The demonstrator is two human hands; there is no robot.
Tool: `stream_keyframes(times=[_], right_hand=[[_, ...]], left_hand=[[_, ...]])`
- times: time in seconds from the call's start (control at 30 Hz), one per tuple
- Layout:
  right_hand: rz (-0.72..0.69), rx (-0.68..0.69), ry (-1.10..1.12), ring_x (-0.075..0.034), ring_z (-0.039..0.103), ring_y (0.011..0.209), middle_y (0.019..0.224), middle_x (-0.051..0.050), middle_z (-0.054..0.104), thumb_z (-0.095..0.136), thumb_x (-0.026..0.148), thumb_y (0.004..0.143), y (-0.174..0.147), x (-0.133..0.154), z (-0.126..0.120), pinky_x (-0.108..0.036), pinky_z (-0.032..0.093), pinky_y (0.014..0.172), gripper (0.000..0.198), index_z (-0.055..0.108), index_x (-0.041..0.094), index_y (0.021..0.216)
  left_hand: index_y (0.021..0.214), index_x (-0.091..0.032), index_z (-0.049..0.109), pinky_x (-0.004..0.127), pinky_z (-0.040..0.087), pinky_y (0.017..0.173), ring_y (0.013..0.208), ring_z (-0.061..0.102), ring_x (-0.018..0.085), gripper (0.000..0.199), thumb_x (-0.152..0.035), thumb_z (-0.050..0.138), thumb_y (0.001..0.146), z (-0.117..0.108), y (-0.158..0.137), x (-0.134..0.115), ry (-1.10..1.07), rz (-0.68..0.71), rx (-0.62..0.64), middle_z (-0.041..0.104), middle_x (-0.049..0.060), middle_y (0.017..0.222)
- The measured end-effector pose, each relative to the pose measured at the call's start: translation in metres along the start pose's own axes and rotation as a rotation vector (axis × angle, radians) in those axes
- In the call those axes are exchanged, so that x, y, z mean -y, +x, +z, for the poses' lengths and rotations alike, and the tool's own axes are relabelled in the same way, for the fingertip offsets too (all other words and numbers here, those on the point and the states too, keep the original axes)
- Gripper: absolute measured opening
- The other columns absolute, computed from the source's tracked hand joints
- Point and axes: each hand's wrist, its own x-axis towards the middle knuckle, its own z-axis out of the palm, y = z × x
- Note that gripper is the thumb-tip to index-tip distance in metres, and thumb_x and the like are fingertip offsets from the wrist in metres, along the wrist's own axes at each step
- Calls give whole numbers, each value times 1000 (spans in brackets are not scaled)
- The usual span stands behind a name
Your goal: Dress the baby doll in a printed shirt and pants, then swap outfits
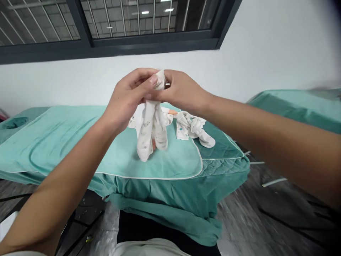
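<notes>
Both my hands hold a pair of footed baby pants (152, 122) up in front of me, over the bed. The cloth is white with a small print, and its two legs hang down. My left hand (130, 92) pinches the gathered top between thumb and fingers. From the other side my right hand (177, 89) grips the same top end, its fingers partly hidden. Behind the pants lies something in white clothing with a peach-coloured part (172, 111), mostly covered from view. Right of it rests a crumpled white printed baby garment (195, 124).
A light green cloth with white edging (66, 135) covers the bed, over a darker green quilted cover (223, 161). Another green-covered bed (295, 103) stands at right. A barred window (149, 21) is in the wall behind. Dark metal legs (85, 231) stand below left.
</notes>
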Motion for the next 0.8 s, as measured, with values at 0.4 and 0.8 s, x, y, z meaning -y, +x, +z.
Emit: stream_keyframes(times=[0.4,0.8], right_hand=[[99,-285,480,-20,64,103,101,-1,65,53,33,87,50,-39,31,-36,57,86,7,48,27,88],[587,1093,168,-24,72,80,95,-8,74,72,53,77,-23,-115,105,-39,57,78,35,68,20,88]], left_hand=[[107,-22,60,45,45,106,120,56,28,31,-29,73,80,-1,-49,100,459,-179,-177,60,8,118],[94,-23,49,32,50,88,96,61,19,15,-35,58,90,-44,-57,105,372,-185,-552,61,1,98]])
